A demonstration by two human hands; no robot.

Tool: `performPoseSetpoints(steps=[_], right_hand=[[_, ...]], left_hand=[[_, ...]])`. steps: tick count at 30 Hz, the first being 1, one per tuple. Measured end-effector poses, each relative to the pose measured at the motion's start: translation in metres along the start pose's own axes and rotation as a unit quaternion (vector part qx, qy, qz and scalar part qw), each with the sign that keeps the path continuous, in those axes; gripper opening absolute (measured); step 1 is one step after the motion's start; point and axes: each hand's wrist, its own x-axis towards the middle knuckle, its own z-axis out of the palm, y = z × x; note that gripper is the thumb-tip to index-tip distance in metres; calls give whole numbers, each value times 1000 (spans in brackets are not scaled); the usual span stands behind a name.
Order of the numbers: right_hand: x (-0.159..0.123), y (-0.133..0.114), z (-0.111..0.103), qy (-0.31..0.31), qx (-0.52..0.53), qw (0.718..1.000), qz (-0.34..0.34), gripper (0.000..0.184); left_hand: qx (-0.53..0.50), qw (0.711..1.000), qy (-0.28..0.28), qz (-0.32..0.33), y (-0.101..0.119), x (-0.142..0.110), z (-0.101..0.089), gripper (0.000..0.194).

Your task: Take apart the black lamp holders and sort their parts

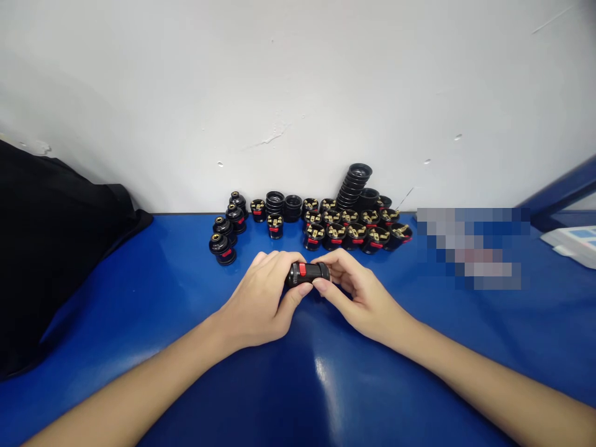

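Note:
Between my hands, a black lamp socket [307, 273] with a red switch lies on its side, held just above the blue table. My left hand [267, 295] grips its left end, thumb underneath and fingers over the top. My right hand [356, 288] pinches the ringed right end between thumb and fingers. Behind them stand several open socket bodies [356, 236] with brass contacts and red switches. Stacked black threaded rings [354, 186] lean among these. To the left is a row of capped lamp sockets [222, 248] with brass-coloured tops.
The blue table [186, 397] runs back to a white wall [298, 93]. Black cloth [60, 248] covers the left side. A pixelated patch hides something on the right, near a white and blue item [572, 245] and a blue bar [559, 186].

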Motion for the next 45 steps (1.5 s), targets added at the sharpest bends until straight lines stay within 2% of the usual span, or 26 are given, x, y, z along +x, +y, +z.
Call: performPoseSetpoints(steps=[16,31,45], right_hand=[[0,-3,0,5,-14,1000,-4,24],[-4,-1,2,25,-55,997,-53,24],[-5,-1,3,46,-94,992,-77,31]], left_hand=[[-12,1000,1,-5,0,-1,-1,18],[-44,999,18,-26,4,-1,-4,16],[-80,995,28,-46,3,-4,-1,21]])
